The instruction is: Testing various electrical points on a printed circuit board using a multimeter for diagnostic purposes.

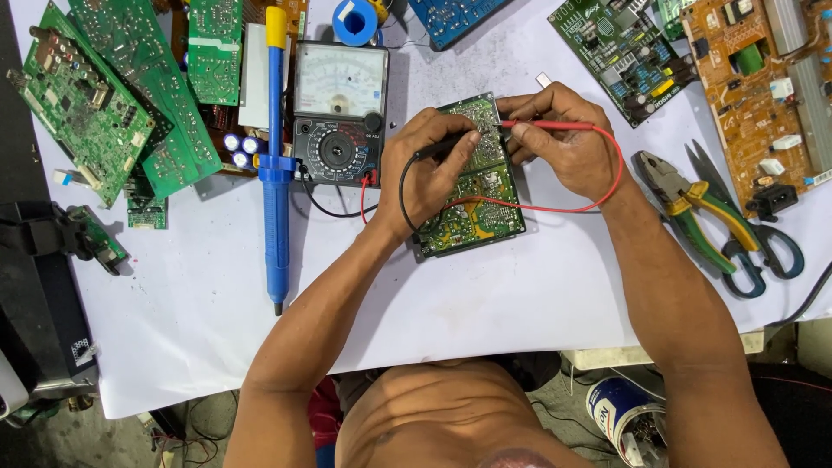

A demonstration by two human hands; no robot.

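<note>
A green circuit board [472, 195] lies on the white sheet at the middle of the table. My left hand [425, 169] rests on the board's left half and pinches a black test probe [446, 146]. My right hand [563, 139] sits at the board's upper right and grips a red test probe [555, 126], its tip touching the board near the top. Red and black leads run from the probes to an analog multimeter [338, 113] just left of the board.
A blue desoldering pump [276, 165] lies left of the meter. Several green boards [113, 95] pile up at the far left, with more boards at the top right [754, 95]. Pliers [689, 208] and scissors [758, 243] lie at the right. A can [620, 416] stands below the table.
</note>
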